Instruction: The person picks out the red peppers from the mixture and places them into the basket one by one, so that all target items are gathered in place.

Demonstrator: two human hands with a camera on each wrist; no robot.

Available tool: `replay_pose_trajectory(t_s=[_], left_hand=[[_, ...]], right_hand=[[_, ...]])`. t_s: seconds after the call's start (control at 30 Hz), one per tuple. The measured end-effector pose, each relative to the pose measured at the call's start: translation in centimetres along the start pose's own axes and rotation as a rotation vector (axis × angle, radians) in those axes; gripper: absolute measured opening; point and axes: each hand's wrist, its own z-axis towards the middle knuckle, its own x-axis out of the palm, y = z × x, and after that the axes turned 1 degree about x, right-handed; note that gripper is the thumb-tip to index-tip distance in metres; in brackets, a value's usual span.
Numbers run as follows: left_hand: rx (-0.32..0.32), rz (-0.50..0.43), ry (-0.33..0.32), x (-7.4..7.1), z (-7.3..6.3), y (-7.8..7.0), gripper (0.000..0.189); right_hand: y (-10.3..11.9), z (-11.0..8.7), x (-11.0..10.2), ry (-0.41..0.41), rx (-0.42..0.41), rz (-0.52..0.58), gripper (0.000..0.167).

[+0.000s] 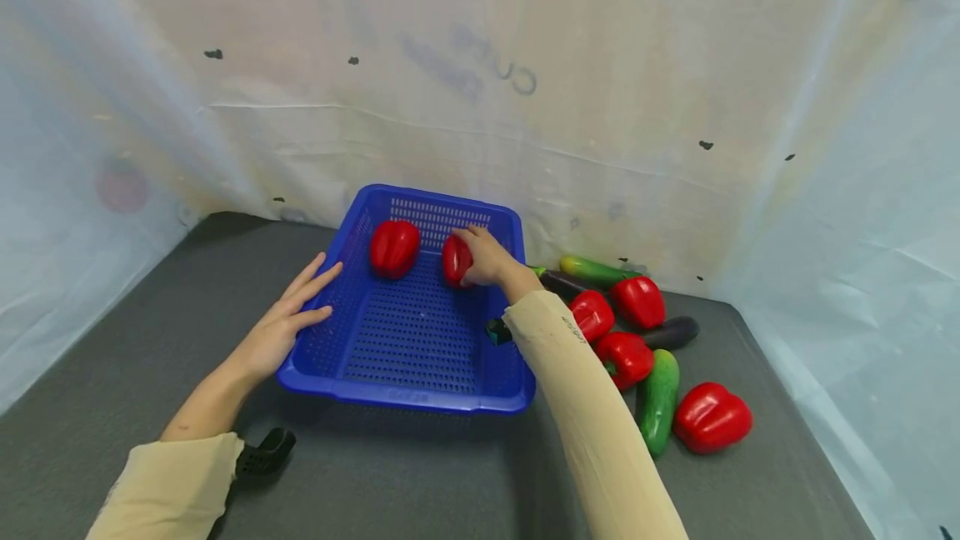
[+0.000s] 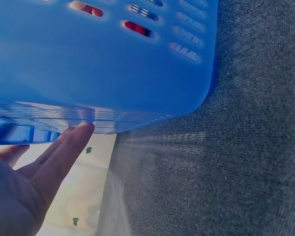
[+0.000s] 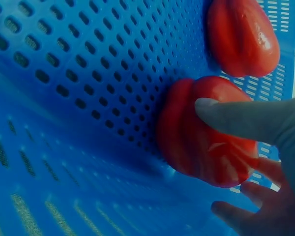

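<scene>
A blue perforated basket (image 1: 408, 398) stands on the dark table. Inside it, a red bell pepper (image 1: 394, 248) lies near the far left corner. My right hand (image 1: 487, 261) reaches over the right rim and holds a second red bell pepper (image 1: 454, 262). In the right wrist view the thumb lies across this pepper (image 3: 187, 132), with the fingers along its far side. My left hand (image 1: 281, 327) is at the basket's left side, fingers straight and spread. Its fingertips (image 2: 83, 129) are right at the basket wall in the left wrist view.
To the basket's right lie several more red bell peppers (image 1: 712, 417), a cucumber (image 1: 659, 402), a long yellow-green vegetable (image 1: 596, 270) and dark eggplants (image 1: 672, 332). Pale plastic sheeting (image 1: 637, 65) rises behind the table (image 1: 375, 482) and at both sides.
</scene>
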Motion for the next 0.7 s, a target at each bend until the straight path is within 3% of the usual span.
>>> replay_pose_trajectory(t_s=[0.23,0.7], left_hand=[[0.006,-0.004,0.008,-0.2,0.1,0.1,0.056],[0.005,-0.002,0.007,-0.9,0.1,0.5,0.057]], right_hand=[[0.2,-0.4,-0.5,-0.026,-0.009,0.014,0.084],[1.6,-1.5,-2.0,-0.108,-0.087,0.153,0.079]])
